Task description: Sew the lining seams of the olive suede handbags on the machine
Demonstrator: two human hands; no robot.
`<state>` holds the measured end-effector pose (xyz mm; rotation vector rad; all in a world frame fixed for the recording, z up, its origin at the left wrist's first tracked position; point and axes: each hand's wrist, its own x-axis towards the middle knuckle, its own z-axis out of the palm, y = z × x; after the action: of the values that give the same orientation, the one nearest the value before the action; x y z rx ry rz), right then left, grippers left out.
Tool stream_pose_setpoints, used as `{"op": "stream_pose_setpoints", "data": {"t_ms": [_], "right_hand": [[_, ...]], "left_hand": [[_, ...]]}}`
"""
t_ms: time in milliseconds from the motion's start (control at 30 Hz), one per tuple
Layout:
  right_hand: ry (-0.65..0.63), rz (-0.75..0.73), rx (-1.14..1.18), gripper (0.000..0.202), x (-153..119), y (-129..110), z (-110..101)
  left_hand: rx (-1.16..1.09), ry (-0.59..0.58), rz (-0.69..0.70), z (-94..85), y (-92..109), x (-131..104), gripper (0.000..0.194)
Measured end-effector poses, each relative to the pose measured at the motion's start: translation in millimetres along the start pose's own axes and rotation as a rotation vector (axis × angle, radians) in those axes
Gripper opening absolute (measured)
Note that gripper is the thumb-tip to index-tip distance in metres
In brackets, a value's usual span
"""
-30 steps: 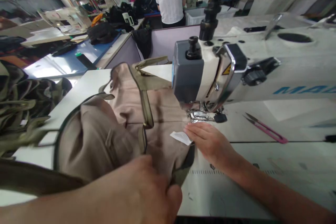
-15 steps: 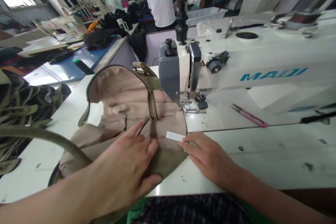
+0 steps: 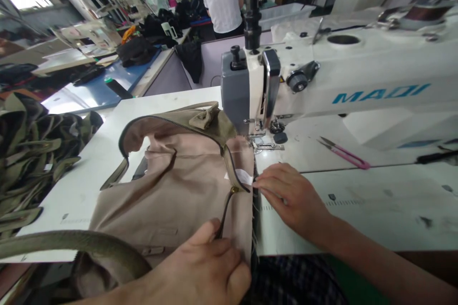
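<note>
A beige-lined, olive fabric bag (image 3: 186,171) lies inside out on the sewing table, its raw edge near the presser foot (image 3: 263,145). My left hand (image 3: 211,267) is closed on the bag's near part, thumb against a dark zipper end (image 3: 224,214). At the bag's right edge my right hand (image 3: 289,195) pinches the end of a white label (image 3: 244,176). Part of that label is hidden under the zipper strip (image 3: 232,169), which crosses it. The bag's curved zipped opening (image 3: 171,121) bulges up behind.
The white sewing machine (image 3: 375,81) stands at the right. Pink-handled thread snips (image 3: 347,155) lie on its bed. Several olive pieces (image 3: 32,157) are heaped at the left, and an olive handle (image 3: 89,240) arches at lower left. A person in a white shirt (image 3: 222,0) stands beyond.
My left hand has moved toward me and right, drawing the bag lining flat. The zipper strip has shifted over the label, which lay exposed before. My right hand stays at the bag's edge.
</note>
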<state>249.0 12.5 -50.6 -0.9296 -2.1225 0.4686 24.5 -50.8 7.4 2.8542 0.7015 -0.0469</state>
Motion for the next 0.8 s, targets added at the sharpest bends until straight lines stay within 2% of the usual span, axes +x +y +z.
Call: {"op": "stream_pose_setpoints", "data": {"t_ms": [67, 133, 267, 367, 433, 533, 600, 633, 700, 800], "right_hand": [[-0.051, -0.050, -0.028, 0.020, 2, -1, -1], [-0.054, -0.067, -0.094, 0.022, 4, -1, 1], [-0.073, -0.202, -0.230, 0.021, 8, 0, 10], [-0.113, -0.237, -0.240, 0.022, 7, 0, 17], [-0.127, -0.213, -0.240, 0.022, 3, 1, 20], [-0.140, -0.217, -0.225, 0.021, -4, 1, 21], [-0.122, -0.231, -0.207, 0.022, -8, 2, 22], [-0.107, -0.234, -0.203, 0.023, -9, 3, 22], [-0.078, -0.233, -0.206, 0.025, -11, 3, 23], [-0.056, -0.238, -0.213, 0.027, -13, 2, 24]], "left_hand": [[0.093, 0.068, 0.080, 2.8, -3, 3, 0.013], [0.148, 0.067, 0.114, -2.3, -3, 7, 0.019], [0.149, -0.067, 0.201, -29.1, -5, 19, 0.019], [0.182, -0.163, 0.211, -49.2, -18, 25, 0.017], [0.266, -0.210, 0.078, -58.7, -35, 27, 0.027], [0.490, -0.264, -0.279, -65.0, -67, 27, 0.040], [0.550, -0.275, -0.422, -60.8, -82, 29, 0.039], [0.529, -0.265, -0.421, -55.4, -86, 31, 0.038], [0.434, -0.192, -0.288, -38.6, -91, 36, 0.040], [0.288, -0.025, -0.071, -8.2, -93, 41, 0.059]]}}
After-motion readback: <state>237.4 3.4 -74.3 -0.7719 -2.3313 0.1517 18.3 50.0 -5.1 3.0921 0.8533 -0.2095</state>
